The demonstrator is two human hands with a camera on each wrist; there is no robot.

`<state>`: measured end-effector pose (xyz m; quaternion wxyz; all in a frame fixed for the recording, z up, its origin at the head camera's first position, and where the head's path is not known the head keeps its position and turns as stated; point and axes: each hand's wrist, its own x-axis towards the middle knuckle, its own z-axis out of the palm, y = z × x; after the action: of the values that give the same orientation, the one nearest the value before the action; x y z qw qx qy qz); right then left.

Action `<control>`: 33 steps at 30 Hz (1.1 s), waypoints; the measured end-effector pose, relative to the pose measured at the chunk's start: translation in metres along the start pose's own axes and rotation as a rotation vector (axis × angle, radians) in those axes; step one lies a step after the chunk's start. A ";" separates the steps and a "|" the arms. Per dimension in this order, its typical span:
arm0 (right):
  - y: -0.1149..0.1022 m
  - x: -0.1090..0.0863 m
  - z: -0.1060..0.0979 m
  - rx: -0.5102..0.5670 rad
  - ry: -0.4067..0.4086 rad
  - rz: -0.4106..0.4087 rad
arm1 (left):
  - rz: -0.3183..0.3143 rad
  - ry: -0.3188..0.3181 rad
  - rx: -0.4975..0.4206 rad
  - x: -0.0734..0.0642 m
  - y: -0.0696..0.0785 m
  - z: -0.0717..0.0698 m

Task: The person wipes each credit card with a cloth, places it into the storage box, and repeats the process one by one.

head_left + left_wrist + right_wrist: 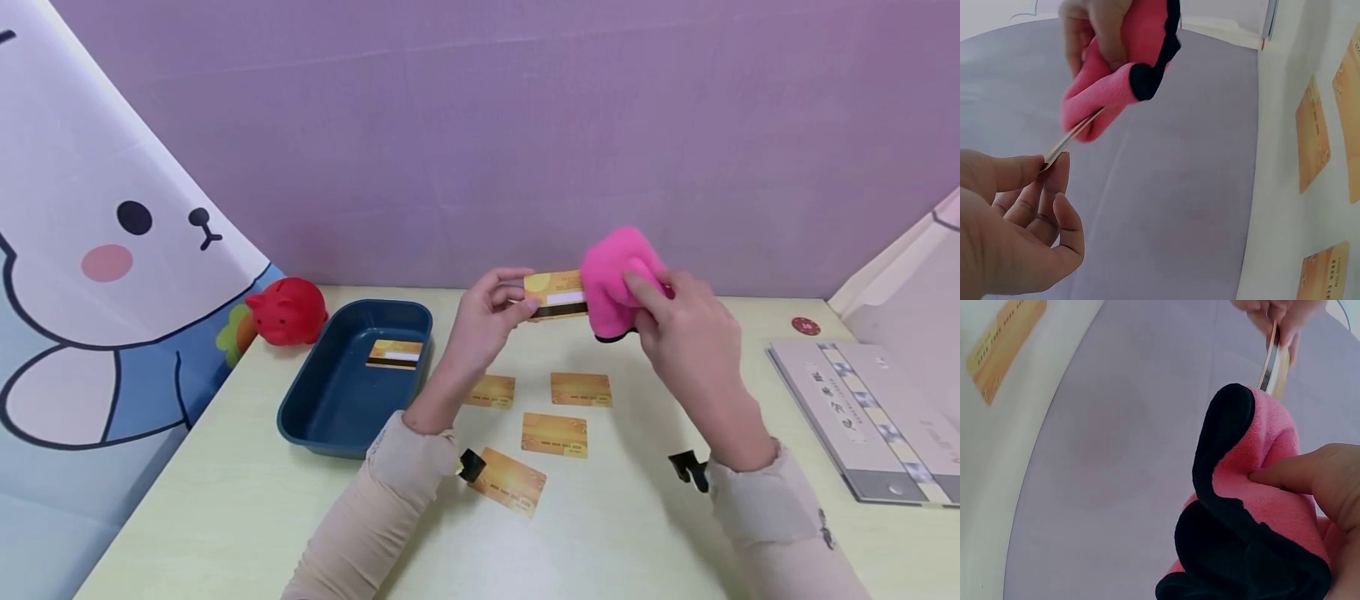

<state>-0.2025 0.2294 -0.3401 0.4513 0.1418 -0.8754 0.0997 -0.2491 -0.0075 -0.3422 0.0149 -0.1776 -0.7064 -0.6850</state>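
My left hand (483,321) pinches one end of a gold card (555,293) between thumb and fingers, its striped back facing me in the head view. A pink cloth (618,279) with black edging, bunched and folded, is gripped by my right hand (686,342). The cloth wraps over the card's right end and hides it; in the left wrist view the card (1063,147) runs edge-on into a fold of the cloth (1104,94). Both hands are raised above the table. Another gold card (394,354) lies striped side up in the blue tray (300,442).
Several gold cards lie face up on the table, among them one at the front (510,481) and one in the middle (555,435). A red piggy bank (288,312) stands left of the tray. At the right are a grey boxed book (862,417) and a red chip (806,326).
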 end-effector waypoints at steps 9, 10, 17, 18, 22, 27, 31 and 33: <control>0.011 0.000 -0.007 -0.004 -0.034 0.120 | -0.006 0.041 -0.034 0.000 0.007 -0.014; 0.011 0.000 -0.008 0.001 -0.035 0.124 | -0.005 0.050 -0.033 -0.001 0.008 -0.016; 0.011 0.000 -0.011 0.017 -0.022 0.131 | 0.027 0.107 -0.034 -0.002 0.021 -0.026; 0.011 0.000 -0.012 0.021 -0.024 0.135 | 0.026 0.119 -0.030 -0.002 0.025 -0.029; 0.010 0.002 -0.014 0.041 -0.028 0.159 | -0.008 0.160 0.035 -0.004 0.039 -0.057; 0.013 0.003 -0.017 0.037 -0.013 0.158 | -0.113 0.121 0.273 0.002 0.048 -0.110; 0.016 0.003 -0.017 0.045 -0.005 0.142 | -0.258 0.080 0.491 0.005 0.044 -0.152; 0.018 0.002 -0.017 0.052 -0.005 0.144 | -0.351 0.060 0.565 0.004 0.039 -0.169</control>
<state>-0.1967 0.2507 -0.3297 0.4369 0.0903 -0.8815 0.1545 -0.2796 -0.1709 -0.2931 -0.0338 -0.0217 -0.8875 -0.4590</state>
